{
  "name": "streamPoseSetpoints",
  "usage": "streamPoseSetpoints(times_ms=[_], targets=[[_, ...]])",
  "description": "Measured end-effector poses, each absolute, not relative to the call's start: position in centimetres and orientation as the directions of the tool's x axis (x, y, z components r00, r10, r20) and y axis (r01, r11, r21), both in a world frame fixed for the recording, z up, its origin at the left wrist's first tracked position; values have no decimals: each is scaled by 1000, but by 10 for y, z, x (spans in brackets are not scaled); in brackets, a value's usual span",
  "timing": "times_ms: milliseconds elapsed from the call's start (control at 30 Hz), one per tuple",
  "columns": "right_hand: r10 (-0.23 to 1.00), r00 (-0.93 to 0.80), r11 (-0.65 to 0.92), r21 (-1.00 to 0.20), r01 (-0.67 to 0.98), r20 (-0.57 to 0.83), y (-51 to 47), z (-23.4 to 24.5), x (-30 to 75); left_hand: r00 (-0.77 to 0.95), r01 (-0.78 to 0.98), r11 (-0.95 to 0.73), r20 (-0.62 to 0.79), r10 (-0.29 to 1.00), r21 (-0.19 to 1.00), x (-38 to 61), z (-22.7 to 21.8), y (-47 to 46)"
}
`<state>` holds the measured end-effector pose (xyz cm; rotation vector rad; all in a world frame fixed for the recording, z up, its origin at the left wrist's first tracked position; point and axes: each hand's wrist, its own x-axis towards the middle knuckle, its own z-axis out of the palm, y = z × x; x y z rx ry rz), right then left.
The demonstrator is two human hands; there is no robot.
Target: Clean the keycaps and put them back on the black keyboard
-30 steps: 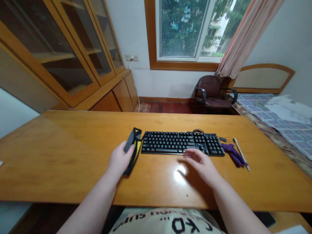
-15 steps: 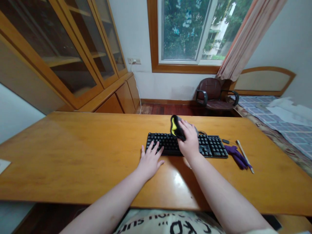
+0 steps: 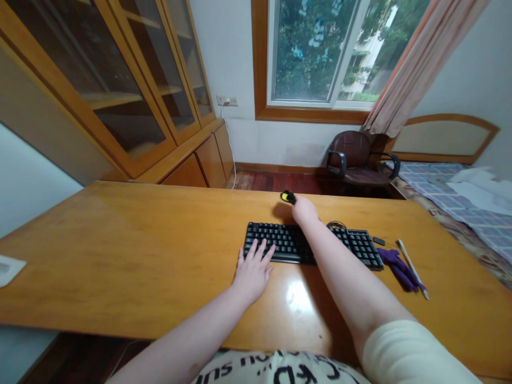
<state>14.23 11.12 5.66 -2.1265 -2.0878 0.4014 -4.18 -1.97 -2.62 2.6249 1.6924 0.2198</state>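
The desk (image 3: 152, 266) was bounded by its near edge, close to the patterned shirt (image 3: 256, 368), and a broad stretch of wood was seen left of the keyboard (image 3: 276, 233). Over the keyboard's left end the left hand (image 3: 252, 274) was laid, its fingers spread apart. Just beside the right end, a purple cloth item (image 3: 399, 270) and a white stick (image 3: 412, 266) were placed. The keyboard was crossed by the right forearm (image 3: 348, 272). Beyond it, near the desk's far edge, a black-and-yellow item (image 3: 287, 197) was held in the right hand (image 3: 305, 211); the fingers were clamped on it, their tips hidden, its end left jutting leftward. Past that edge, a brown chair (image 3: 352, 152) was seen.
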Motion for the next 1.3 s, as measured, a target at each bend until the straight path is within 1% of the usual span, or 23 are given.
streamPoseSetpoints(times_ms=[33, 100, 167, 200, 233, 267, 333, 400, 433, 467, 533, 567, 600, 667, 733, 800, 900, 967, 1033, 1100, 1167, 1233, 1300], targets=[[999, 30, -32, -288, 957, -12, 105, 55, 151, 407, 905, -417, 112, 906, 85, -41, -26, -20], [973, -107, 170, -326, 930, 204, 84, 42, 157, 412, 903, -422, 111, 904, 80, -41, -27, -19], [920, -361, 393, -334, 857, 155, 61, 22, 154, 419, 901, -427, 103, 902, 76, -42, -27, -19], [903, -415, 426, -335, 840, 107, 53, 13, 155, 419, 901, -426, 100, 903, 77, -42, -27, -18], [911, -404, 406, -335, 851, 77, 48, 7, 158, 417, 902, -425, 98, 904, 80, -42, -27, -18], [947, -317, 314, -336, 888, 45, 47, 5, 165, 416, 902, -423, 97, 904, 84, -42, -26, -18], [1000, 19, -21, -328, 944, -11, 51, 11, 189, 413, 902, -421, 100, 905, 92, -42, -26, -18], [977, 210, -208, -308, 928, -27, 56, 25, 214, 415, 901, -424, 102, 904, 94, -42, -25, -18], [964, 266, -253, -307, 917, 2, 55, 31, 224, 416, 900, -425, 102, 903, 93, -42, -25, -18], [949, 295, -246, -325, 913, 111, 51, 35, 229, 415, 901, -424, 101, 904, 90, -41, -25, -18], [947, 166, -70, -326, 943, 274, 35, 30, 228, 412, 904, -420, 96, 906, 83, -41, -24, -18], [961, 18, 74, -319, 945, 276, 24, 23, 224, 411, 905, -418, 93, 907, 78, -41, -24, -18], [966, -139, 206, -327, 922, 217, 14, 13, 220, 410, 906, -417, 90, 908, 73, -41, -24, -18], [960, -256, 281, -362, 889, 118, -3, -6, 221, 413, 906, -419, 90, 906, 66, -42, -24, -18], [983, -153, 178, -325, 929, 100, -12, -16, 241, 419, 903, -425, 94, 903, 62, -42, -24, -18], [989, 90, -60, -239, 969, 119, -17, -12, 277, 421, 902, -428, 99, 901, 59, -42, -24, -18], [858, 471, -426, -227, 876, 204, -24, 8, 326, 419, 903, -426, 103, 902, 58, -42, -25, -17], [790, 544, -484, -259, 836, 281, -28, 16, 332, 417, 904, -424, 105, 903, 57, -42, -26, -17], [819, 496, -434, -256, 864, 287, -29, 12, 311, 417, 904, -424, 106, 903, 53, -41, -25, -18], [901, 405, -359, -259, 897, 154, -27, 1, 270, 418, 904, -425, 105, 902, 47, -41, -25, -18], [961, 260, -225, -282, 933, 96, -25, -10, 220, 421, 903, -427, 106, 901, 42, -40, -25, -18], [997, 66, -43, -387, 921, 47, -27, -14, 170, 420, 903, -427, 106, 901, 45, -41, -26, -18], [987, -150, 154, -528, 835, 52, -31, -11, 130, 419, 902, -426, 101, 902, 63, -42, -30, -17]])
